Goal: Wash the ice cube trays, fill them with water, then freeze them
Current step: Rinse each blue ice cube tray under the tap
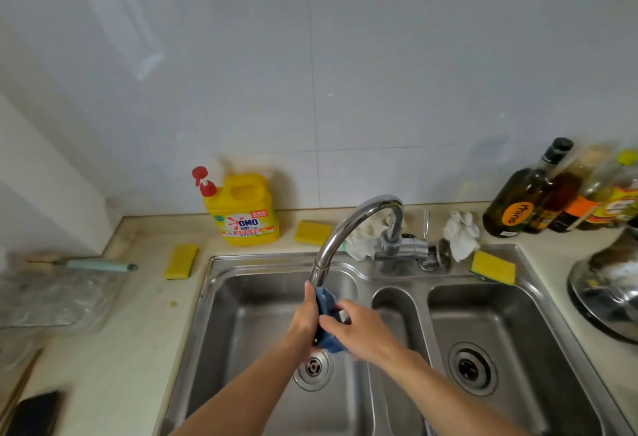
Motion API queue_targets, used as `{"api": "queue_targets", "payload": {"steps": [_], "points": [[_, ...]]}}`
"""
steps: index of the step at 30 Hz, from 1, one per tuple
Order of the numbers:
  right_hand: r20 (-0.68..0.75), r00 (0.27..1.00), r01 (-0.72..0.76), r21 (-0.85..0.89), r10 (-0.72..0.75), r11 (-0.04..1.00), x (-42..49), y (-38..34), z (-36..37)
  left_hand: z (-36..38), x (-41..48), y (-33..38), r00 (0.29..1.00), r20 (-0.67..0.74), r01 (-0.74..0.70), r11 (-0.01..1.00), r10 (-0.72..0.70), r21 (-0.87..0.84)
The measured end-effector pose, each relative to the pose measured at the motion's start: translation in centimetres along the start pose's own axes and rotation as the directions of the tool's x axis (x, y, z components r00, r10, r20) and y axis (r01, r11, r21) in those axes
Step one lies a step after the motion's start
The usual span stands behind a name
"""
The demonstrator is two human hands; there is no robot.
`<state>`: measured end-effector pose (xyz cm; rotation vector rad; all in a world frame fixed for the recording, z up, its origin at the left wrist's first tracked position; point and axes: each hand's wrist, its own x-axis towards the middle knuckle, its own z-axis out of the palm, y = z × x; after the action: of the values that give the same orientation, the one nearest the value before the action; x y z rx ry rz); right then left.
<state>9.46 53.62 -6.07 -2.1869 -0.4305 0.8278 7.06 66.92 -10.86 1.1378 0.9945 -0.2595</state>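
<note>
Two grips, left hand [303,318] and right hand [364,330] curled round tray [326,301] under tap [348,225]: rub every cell, rinse over sink [276,260].

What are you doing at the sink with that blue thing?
A person is washing a blue ice cube tray. Both hands grip it, the left hand on one side and the right hand on the other, just under the curved chrome faucet and above the left basin of the stainless steel double sink. Whether water is running is hard to tell. A yellow dish soap jug with a red pump stands on the counter behind the sink.
</note>
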Motion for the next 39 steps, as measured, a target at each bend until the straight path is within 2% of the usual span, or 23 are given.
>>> {"api": "queue_targets", "payload": {"steps": [9, 15, 18, 22, 25, 28, 30, 31, 34, 35, 36, 37, 39], "points": [[0.048, 0.999, 0.012, 0.094, -0.017, 0.996, 3.4, 0.1, -1.3, 0.2, 2.9, 1.8, 0.991, -0.091, -0.065, 0.955, 0.095, 0.289], [0.094, 0.995, 0.001, 0.144, -0.015, 0.99, 4.6, 0.0, -1.0, -0.6, 3.0, 2.7, 0.977, -0.121, -0.119, 0.917, 0.177, 0.38], [0.109, 0.994, 0.002, 0.109, -0.014, 0.994, 4.7, 0.4, -1.0, -1.8, 3.2, 2.8, 0.962, -0.114, -0.154, 0.839, 0.248, 0.522], [0.133, 0.991, -0.026, 0.049, 0.019, 0.998, 4.6, 2.4, -3.8, -5.9, 3.8, 2.7, 0.935, -0.183, -0.084, 0.693, 0.303, 0.716], [0.109, 0.988, -0.117, 0.023, 0.113, 0.993, 4.3, 4.8, -6.5, -8.5, 4.1, 2.9, 0.917, -0.268, -0.014, 0.695, 0.295, 0.719], [0.084, 0.985, -0.149, 0.006, 0.148, 0.989, 3.6, 6.0, -7.2, -7.1, 3.5, 3.2, 0.932, -0.229, -0.032, 0.692, 0.281, 0.721], [0.082, 0.988, -0.13, 0.0, 0.13, 0.991, 2.9, 6.2, -6.7, -5.0, 2.5, 3.0, 0.947, -0.121, -0.089, 0.605, 0.298, 0.792], [0.081, 0.99, -0.119, 0.003, 0.119, 0.993, 2.6, 6.2, -6.5, -4.1, 2.0, 2.8, 0.949, -0.051, -0.124, 0.517, 0.311, 0.847], [0.061, 0.991, -0.12, 0.036, 0.118, 0.992, 1.4, 6.3, -6.0, -2.6, 0.6, 2.1, 0.931, 0.128, -0.185, 0.139, 0.341, 0.973], [0.052, 0.991, -0.129, 0.043, 0.127, 0.991, 1.0, 6.5, -5.8, -2.5, 0.4, 1.9, 0.921, 0.163, -0.198, 0.065, 0.353, 0.978], [0.041, 0.989, -0.141, 0.044, 0.139, 0.989, 0.6, 6.7, -5.7, -2.7, 0.4, 1.8, 0.913, 0.169, -0.203, 0.053, 0.372, 0.978], [0.029, 0.988, -0.154, 0.043, 0.153, 0.987, 0.2, 6.9, -5.5, -2.9, 0.6, 2.1, 0.908, 0.145, -0.194, 0.088, 0.393, 0.977], [-0.007, 0.985, -0.172, 0.044, 0.172, 0.984, -0.6, 7.6, -5.2, -3.5, 1.6, 3.0, 0.912, 0.03, -0.149, 0.263, 0.408, 0.953]]}}
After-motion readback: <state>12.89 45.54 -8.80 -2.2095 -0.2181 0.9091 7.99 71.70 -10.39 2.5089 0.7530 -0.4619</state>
